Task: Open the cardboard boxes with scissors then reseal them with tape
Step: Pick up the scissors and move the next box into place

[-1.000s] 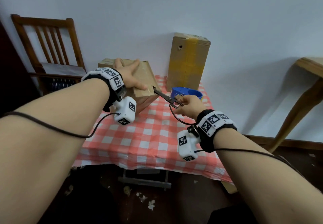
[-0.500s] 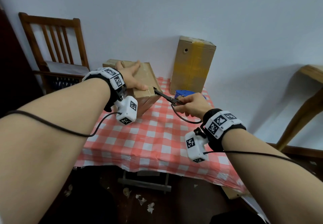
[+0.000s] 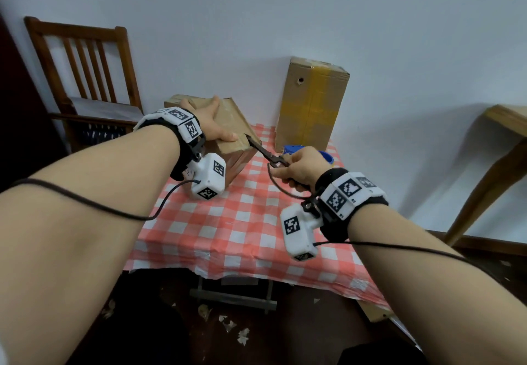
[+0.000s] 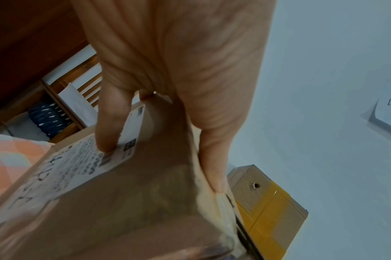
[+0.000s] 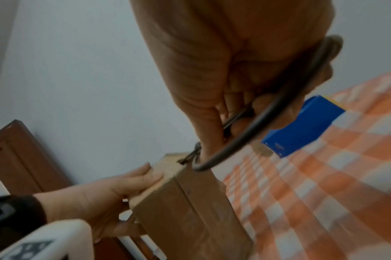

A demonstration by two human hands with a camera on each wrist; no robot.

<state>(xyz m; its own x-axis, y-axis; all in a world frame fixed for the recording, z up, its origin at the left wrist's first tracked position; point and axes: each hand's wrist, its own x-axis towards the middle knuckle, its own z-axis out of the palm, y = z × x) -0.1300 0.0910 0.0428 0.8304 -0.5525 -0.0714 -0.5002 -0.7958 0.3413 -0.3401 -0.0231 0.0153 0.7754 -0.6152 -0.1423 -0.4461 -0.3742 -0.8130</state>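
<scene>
Since a second ago my view swung left, chair fuller in frame; scissors (image 3: 263,153) hardly shifted. My right hand (image 3: 299,168) curled tight round scissor handles, tips at near top corner of small box (image 3: 231,125). My left hand (image 3: 211,125) flat on box top, fingers straight, thumb at near edge. Box on checked tablecloth (image 3: 242,222), tall taped box (image 3: 310,105) behind, blue tape dispenser (image 5: 301,126) beside right hand.

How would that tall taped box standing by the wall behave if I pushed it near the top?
The tall box stands on end, so it would probably tip rather than slide. The checkered tablecloth might bunch under it. Its weight cannot be judged.
</scene>
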